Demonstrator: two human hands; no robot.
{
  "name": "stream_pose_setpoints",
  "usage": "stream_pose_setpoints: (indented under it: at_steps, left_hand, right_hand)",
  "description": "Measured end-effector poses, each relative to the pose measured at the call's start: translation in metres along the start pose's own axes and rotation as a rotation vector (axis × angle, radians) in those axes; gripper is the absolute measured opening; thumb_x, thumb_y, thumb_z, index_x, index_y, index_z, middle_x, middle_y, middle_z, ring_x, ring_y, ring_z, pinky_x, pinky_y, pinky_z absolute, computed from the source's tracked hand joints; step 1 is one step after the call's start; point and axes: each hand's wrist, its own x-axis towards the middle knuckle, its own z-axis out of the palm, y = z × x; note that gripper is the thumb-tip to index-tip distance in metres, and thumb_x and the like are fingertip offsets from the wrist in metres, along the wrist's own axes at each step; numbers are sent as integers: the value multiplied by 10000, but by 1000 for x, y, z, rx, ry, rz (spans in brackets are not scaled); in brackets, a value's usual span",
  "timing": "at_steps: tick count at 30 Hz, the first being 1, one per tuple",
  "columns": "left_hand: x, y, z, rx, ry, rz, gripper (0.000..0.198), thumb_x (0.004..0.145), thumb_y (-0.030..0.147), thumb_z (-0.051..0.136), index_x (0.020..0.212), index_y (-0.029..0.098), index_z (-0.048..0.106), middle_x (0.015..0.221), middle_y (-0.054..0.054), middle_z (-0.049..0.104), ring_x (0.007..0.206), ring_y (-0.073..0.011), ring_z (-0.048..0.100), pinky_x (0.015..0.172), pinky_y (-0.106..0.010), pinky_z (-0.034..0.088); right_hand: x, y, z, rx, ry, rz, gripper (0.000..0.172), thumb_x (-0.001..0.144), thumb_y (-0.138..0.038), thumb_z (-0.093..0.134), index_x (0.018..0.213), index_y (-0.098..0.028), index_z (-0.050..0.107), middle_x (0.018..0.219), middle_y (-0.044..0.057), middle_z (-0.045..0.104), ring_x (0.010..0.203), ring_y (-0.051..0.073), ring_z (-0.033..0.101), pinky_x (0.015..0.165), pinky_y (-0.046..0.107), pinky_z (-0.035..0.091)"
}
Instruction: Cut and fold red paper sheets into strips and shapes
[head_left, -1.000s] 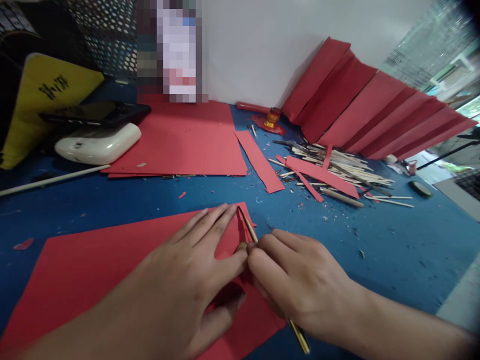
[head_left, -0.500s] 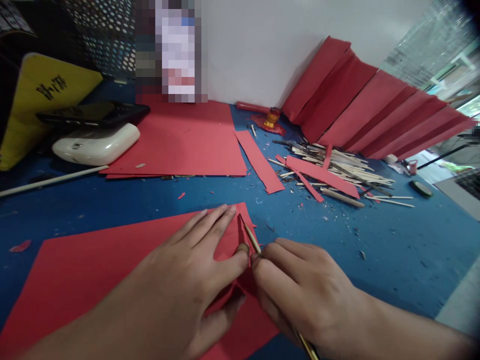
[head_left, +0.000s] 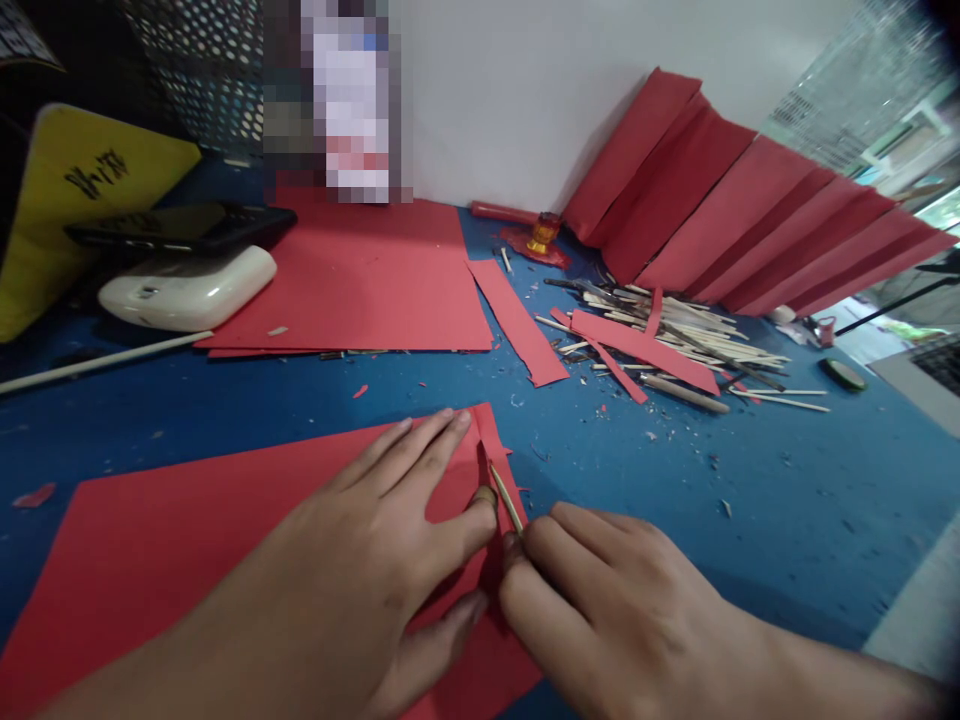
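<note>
My left hand [head_left: 375, 560] presses spread flat on the red paper [head_left: 187, 540]; my right hand [head_left: 600, 610], touching it, pinches a thin stick [head_left: 507, 497] against the paper's edge.

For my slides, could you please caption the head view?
The left hand presses a red paper sheet while the right hand pinches a thin stick at its edge.

A large red paper sheet [head_left: 187, 540] lies flat on the near left of the blue table [head_left: 750, 500], with its far right corner curled up against 1 thin wooden stick [head_left: 507, 497]. The pale stick slants from far left to near right along that edge. Its near end is hidden under the right hand [head_left: 622, 620].
</note>
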Motion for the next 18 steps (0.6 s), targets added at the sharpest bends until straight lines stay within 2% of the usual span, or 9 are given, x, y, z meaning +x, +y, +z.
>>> stream_pose_setpoints:
  at_steps: [2, 7, 12, 18]
  left_hand:
    - [0, 0, -1, 1, -1, -4, 243, 866, 395, 611, 1008, 231, 721, 1467, -114, 566, 1366, -334, 501, 1132, -527, 427]
    - [-2, 0, 0, 11, 0, -2, 290, 843, 415, 648, 1063, 242, 726, 1479, -115, 554, 1375, -355, 491, 1113, -545, 448]
    - [-8, -1, 5, 11, 13, -7, 334, 855, 421, 642, 1134, 252, 714, 1535, -106, 493, 1432, -361, 419, 1144, -564, 410]
    - [-10, -4, 10, 11, 32, -11, 371, 850, 428, 640, 1172, 257, 707, 1551, -90, 475, 1445, -356, 400, 1169, -552, 381]
  right_hand:
    - [-2, -1, -3, -2, -13, -3, 273, 944, -74, 403, 737, -197, 533, 658, 14, 573, 536, 147, 428, 491, 302, 337]
    - [-6, -6, -14, -27, -158, 10, 213, 918, -70, 504, 762, -211, 541, 688, -6, 602, 593, 140, 523, 535, 283, 398]
    - [-12, -9, -14, -22, -150, 23, 218, 903, -73, 537, 746, -222, 511, 677, -19, 601, 582, 136, 522, 518, 282, 395]
    - [-23, -12, -10, -29, -136, 39, 266, 902, -63, 574, 711, -222, 479, 647, -27, 572, 571, 127, 486, 500, 271, 368]
